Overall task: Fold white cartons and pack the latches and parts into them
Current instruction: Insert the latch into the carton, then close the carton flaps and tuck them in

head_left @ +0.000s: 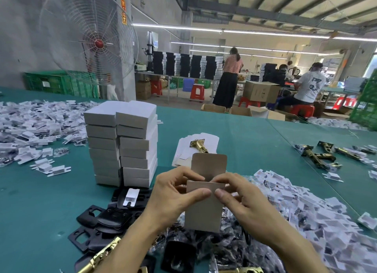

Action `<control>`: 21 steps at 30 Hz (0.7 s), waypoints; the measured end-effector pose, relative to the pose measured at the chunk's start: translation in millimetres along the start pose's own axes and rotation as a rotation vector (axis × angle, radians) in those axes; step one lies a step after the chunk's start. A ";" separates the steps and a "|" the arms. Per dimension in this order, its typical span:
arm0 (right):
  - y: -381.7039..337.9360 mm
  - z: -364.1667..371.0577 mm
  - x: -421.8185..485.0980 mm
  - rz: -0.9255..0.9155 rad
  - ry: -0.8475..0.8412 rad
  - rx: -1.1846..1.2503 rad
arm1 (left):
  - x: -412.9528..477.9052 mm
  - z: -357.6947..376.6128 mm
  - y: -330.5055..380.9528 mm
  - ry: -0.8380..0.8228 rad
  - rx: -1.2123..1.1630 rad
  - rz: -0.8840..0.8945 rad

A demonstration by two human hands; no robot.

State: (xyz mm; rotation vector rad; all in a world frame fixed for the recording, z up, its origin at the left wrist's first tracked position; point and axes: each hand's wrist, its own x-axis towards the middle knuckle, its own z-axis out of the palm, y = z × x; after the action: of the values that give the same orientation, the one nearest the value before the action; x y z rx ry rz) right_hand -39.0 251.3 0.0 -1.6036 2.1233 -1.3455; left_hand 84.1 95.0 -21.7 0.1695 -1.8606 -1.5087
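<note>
Both my hands hold one small carton [204, 209] upright above the green table [255, 142], its brown inner side facing me. My left hand [173, 193] pinches its left top edge and my right hand [238, 195] pinches the right top edge. The carton's rounded top flap [209, 164] stands open above my fingers. Behind it lies a brass latch [199, 145] on flat white carton blanks [183, 150]. Two stacks of folded white cartons [122, 144] stand to the left.
Black plates [98, 221] and bagged parts [220, 246] lie under my hands, and another brass latch [102, 256] at bottom left. White plastic pieces are heaped at left [34, 128] and right [306, 211]. More brass latches [320, 155] lie far right. A fan [89, 36] and people stand beyond the table.
</note>
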 end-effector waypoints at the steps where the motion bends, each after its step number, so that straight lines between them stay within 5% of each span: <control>1: -0.6 0.2 0.7 -0.003 -0.006 -0.007 | 0.0 -0.5 0.5 -0.006 -0.009 -0.015; 8: -5.6 1.3 -0.1 -0.109 0.141 0.116 | -1.8 0.8 5.6 -0.078 0.009 -0.088; 14: -10.6 5.8 0.6 -0.078 0.186 0.305 | -2.7 5.3 5.2 -0.075 0.069 0.042; 21: -17.7 5.6 1.2 -0.064 0.268 0.323 | 1.2 5.6 6.8 0.136 -0.169 0.189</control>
State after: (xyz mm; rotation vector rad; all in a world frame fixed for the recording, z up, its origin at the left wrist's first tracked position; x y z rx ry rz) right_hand -23.9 246.8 10.0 -1.4391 1.8686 -1.9042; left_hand 82.2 100.9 -15.4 0.0152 -1.5881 -1.4761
